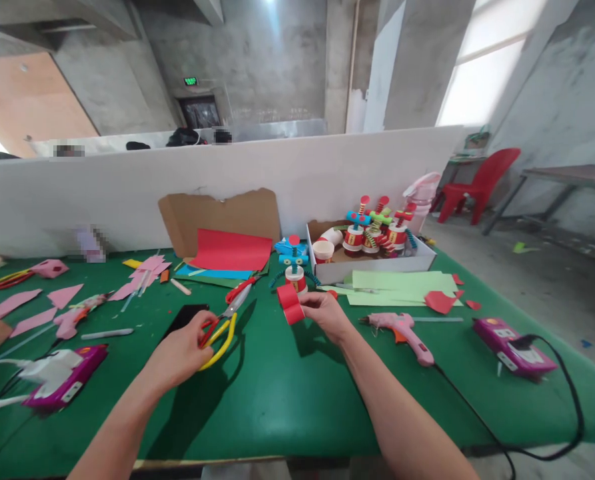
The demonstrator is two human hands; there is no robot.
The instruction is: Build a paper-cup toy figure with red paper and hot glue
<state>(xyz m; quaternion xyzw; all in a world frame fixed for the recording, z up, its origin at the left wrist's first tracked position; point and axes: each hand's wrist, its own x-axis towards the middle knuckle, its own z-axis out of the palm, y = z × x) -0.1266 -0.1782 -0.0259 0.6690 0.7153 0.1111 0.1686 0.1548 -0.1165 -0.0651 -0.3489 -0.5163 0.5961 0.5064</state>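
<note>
My left hand (pixel 180 357) is closed around the yellow and red handles of a pair of scissors (pixel 226 320), whose blades point up and to the right above the green table (pixel 287 393). My right hand (pixel 324 312) pinches a curled strip of red paper (pixel 290 303) just right of the scissor blades. Directly behind the strip stands a small craft figure (pixel 294 267) made of a paper cup with blue and red parts.
A pink glue gun (pixel 404 331) lies right of my right hand, its cord running to a purple power strip (pixel 514 347). A white box (pixel 372 257) holds several finished figures. Red paper and cardboard (pixel 227 233) lean at the back. Another power strip (pixel 62 380) and pink paper scraps lie left.
</note>
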